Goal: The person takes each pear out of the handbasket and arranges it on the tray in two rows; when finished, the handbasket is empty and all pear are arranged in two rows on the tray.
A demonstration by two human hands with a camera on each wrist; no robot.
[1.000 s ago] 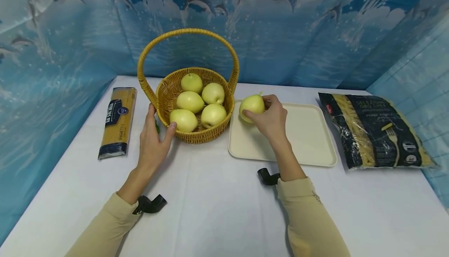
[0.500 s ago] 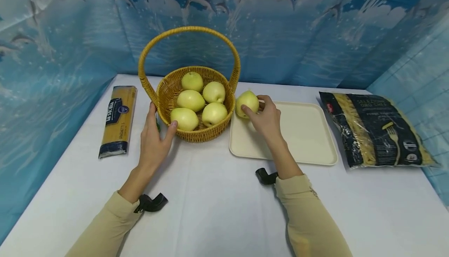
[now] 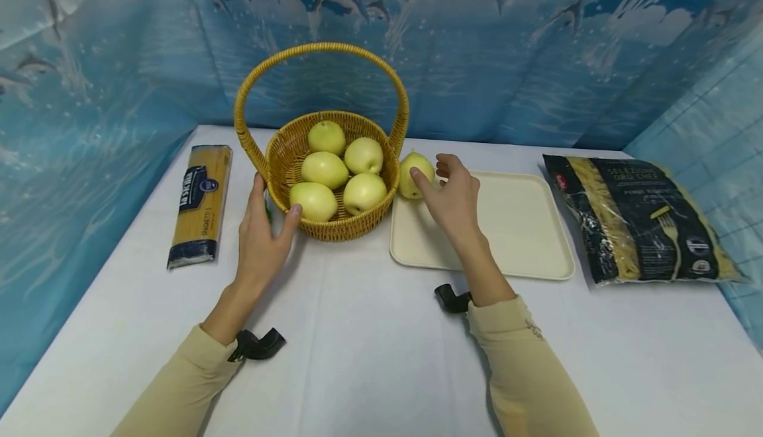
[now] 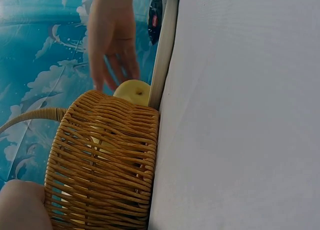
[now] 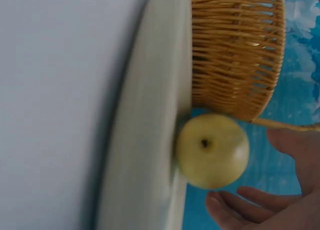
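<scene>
at the far edge of the bench (image 3: pixel 369 331), left of its middle, stands the basket (image 3: pixel 340 228), upright, handle arched above it, with five fruits (image 3: pixel 324 171) inside. my left grip (image 3: pixel 262 245) rests against the basket's left side, fingers straight along the outside and thumb at the front rim, spread rather than curled. beside those fingers something green (image 3: pixel 268 215) shows, too hidden to name.

right of the basket, the tray (image 3: pixel 512 225) lies flat, and at its far left corner sits one pale green fruit (image 3: pixel 415 161), just beside the basket; whether the two touch i cannot tell. my right grip (image 3: pixel 456 198) is loose around the right side of that fruit, thumb and fingers parted, holding nothing; from the right wrist i see a gap between thumb and fruit.

toward the bench's far left corner lies a spaghetti packet (image 3: pixel 201 205), printed side up. near the right edge lies a pasta bag (image 3: pixel 638 222), right of the tray. behind the far edge hangs a blue curtain (image 3: pixel 477 93) with dolphins.
</scene>
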